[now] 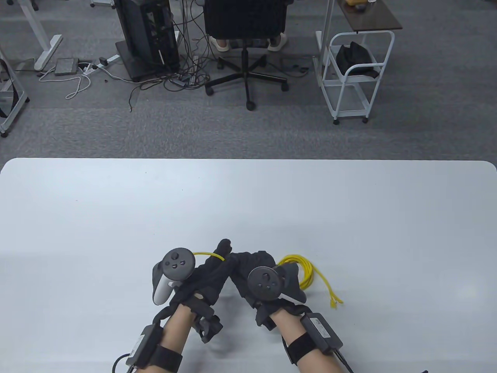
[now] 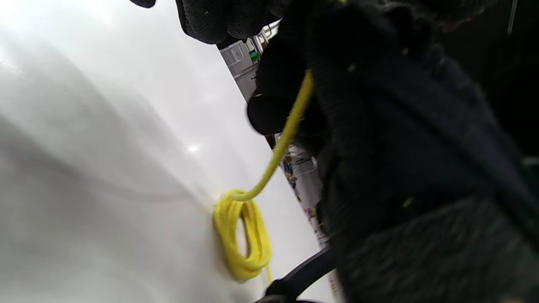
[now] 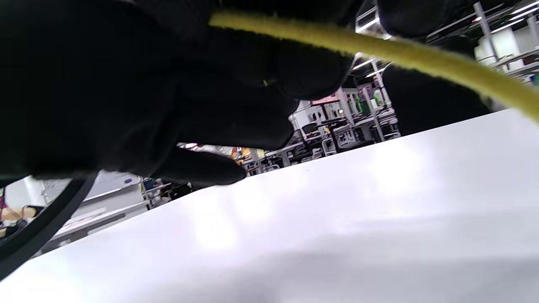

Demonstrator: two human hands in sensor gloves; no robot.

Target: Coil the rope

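The yellow rope [image 1: 306, 270] lies partly coiled on the white table [image 1: 248, 202], just right of my right hand, with a frayed loose end [image 1: 334, 301] trailing toward the front right. My left hand [image 1: 224, 248] grips a strand [image 1: 209, 255] that loops out to its left. My right hand [image 1: 258, 259] sits against the coil, fingers closed on the rope. In the left wrist view the coil [image 2: 242, 235] rests on the table and a strand [image 2: 290, 126] rises into gloved fingers. In the right wrist view a taut strand [image 3: 379, 46] runs out from under my fingers.
Both hands are close together near the table's front middle. Beyond the far edge stand an office chair [image 1: 246, 23], a white cart [image 1: 355, 74] and a computer tower [image 1: 149, 35] with cables on the floor.
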